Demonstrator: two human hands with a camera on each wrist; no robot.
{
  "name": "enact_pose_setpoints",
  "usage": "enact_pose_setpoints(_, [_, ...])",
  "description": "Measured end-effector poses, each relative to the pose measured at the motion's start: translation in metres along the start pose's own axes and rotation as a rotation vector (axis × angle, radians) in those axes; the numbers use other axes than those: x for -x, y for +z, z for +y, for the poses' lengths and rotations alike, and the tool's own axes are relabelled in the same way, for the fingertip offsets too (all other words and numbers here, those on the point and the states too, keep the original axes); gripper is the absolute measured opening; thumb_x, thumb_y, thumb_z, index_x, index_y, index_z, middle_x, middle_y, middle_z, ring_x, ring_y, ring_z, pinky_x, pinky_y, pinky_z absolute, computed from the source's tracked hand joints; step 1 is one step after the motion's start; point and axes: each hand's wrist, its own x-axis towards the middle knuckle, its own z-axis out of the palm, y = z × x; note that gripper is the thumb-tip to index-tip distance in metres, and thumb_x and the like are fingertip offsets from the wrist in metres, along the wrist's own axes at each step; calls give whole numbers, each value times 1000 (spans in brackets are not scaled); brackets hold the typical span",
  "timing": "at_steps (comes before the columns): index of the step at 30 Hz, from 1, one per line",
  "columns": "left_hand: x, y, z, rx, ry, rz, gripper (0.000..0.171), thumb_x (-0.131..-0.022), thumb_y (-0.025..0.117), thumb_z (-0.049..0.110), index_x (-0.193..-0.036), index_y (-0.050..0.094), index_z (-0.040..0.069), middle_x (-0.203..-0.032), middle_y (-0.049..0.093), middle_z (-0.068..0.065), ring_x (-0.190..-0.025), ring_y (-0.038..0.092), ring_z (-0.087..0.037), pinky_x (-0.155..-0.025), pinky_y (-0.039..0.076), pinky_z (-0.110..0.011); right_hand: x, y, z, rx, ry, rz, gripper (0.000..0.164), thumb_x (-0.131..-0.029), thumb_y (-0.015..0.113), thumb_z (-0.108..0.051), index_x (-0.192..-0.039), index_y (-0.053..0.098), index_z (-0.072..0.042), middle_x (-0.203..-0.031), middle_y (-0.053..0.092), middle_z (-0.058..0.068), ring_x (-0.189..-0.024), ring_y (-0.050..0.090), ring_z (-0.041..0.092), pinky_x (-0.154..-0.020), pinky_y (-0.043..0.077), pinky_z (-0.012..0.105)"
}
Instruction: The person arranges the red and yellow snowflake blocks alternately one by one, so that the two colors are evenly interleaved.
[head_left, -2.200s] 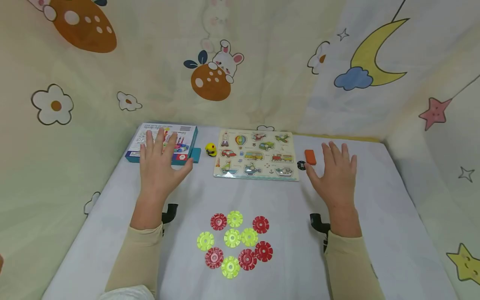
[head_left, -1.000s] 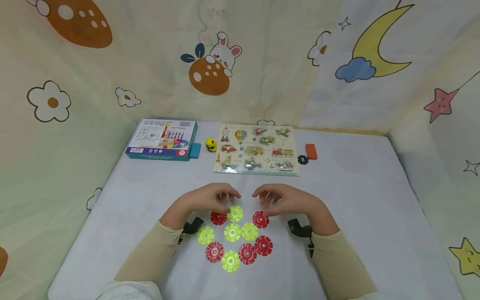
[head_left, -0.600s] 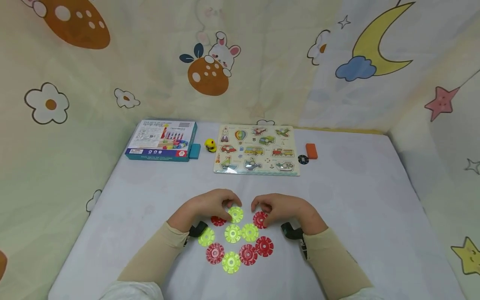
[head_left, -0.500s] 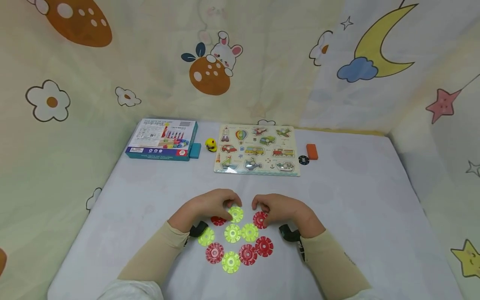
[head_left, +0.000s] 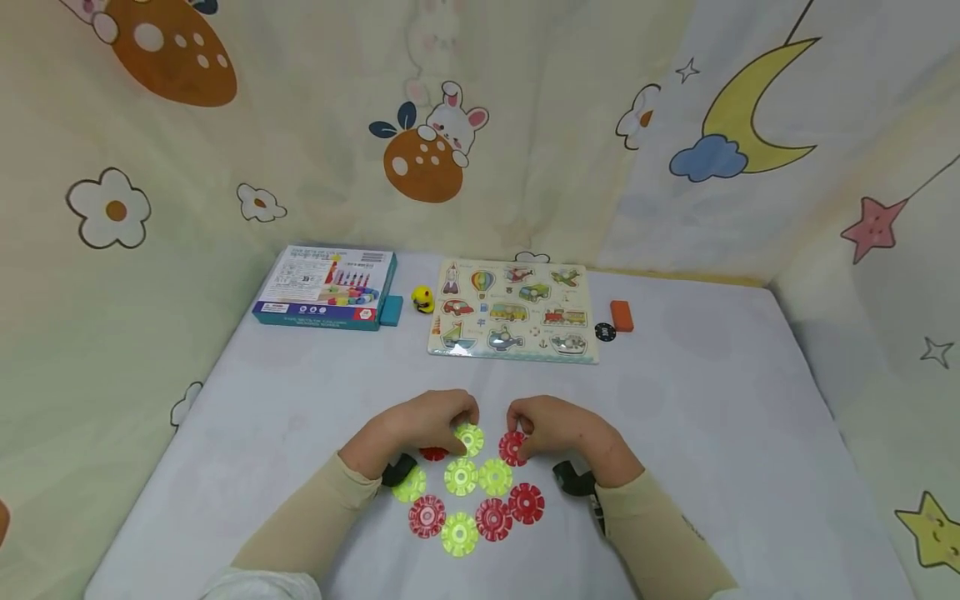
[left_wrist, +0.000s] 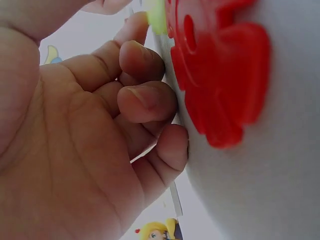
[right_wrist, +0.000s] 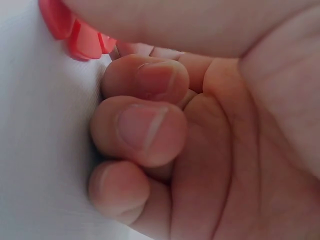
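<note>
My left hand (head_left: 426,423) pinches a yellow-green notched plastic disc (head_left: 469,438) at the top of a group of flat discs. Its edge (left_wrist: 158,19) shows at the fingertips in the left wrist view, beside a red notched disc (left_wrist: 217,75) lying near the curled fingers. Across from it, my right hand (head_left: 561,427) holds another red notched disc (head_left: 512,448) between thumb and index finger. In the right wrist view the thumb hides most of that disc (right_wrist: 82,42), and the other fingers curl against the white cloth.
Several more red and yellow-green discs (head_left: 461,477) lie just below the hands. Along the back stand a boxed set (head_left: 322,287), a blue block (head_left: 391,311), a yellow duck toy (head_left: 422,299), a vehicle puzzle board (head_left: 513,312), a black chip (head_left: 605,332) and an orange block (head_left: 622,316).
Both hands have come down from being spread wide near the back to the top discs, fingers now curled in. The right hand's red disc has shifted slightly left.
</note>
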Motion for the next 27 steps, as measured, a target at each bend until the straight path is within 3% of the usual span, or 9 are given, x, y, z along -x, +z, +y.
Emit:
enact_pose_setpoints(6, [2,2,6,14,-35,0,35,-73,82,22,-96,55,21,-83,55,4,-76,53,-13,-62,47,-27,1,-1,2,-49,0,-21,22,-73,79,-13,-85,60,-15,-67,48,1,-65,47,15,-56,39,30])
enact_pose_setpoints(10, [4,2,7,-21,-5,-17,33,-76,79,22,-99,56,25,-82,57,6,-76,54,-12,-62,48,-27,0,-3,5,-118,-23,-63,16,-78,75,-16,-82,60,-15,-64,49,1,-62,47,15,-56,39,30])
enact_pose_setpoints(14, [5,1,8,-69,41,-24,31,-79,77,24,-106,64,28,-92,61,12,-81,54,-9,-71,49,-25,0,-6,9,-175,-49,-95,12,-81,73,-19,-82,62,-16,-67,52,2,-64,49,16,-58,40,30])
enact_pose_setpoints(19, [6,-1,9,-139,73,-22,36,-79,77,26,-114,68,28,-98,59,16,-85,53,-6,-77,47,-23,-1,-9,13,-215,-60,-118,10,-82,72,-19,-82,63,-15,-69,55,3,-67,51,17,-59,41,31])
enact_pose_setpoints(27, [10,0,10,-172,63,-68,52,-78,78,22,-127,61,28,-93,52,12,-81,50,-8,-66,46,-22,-3,-9,17,-232,-60,-129,10,-83,71,-20,-83,62,-14,-69,55,2,-67,50,17,-59,40,30])
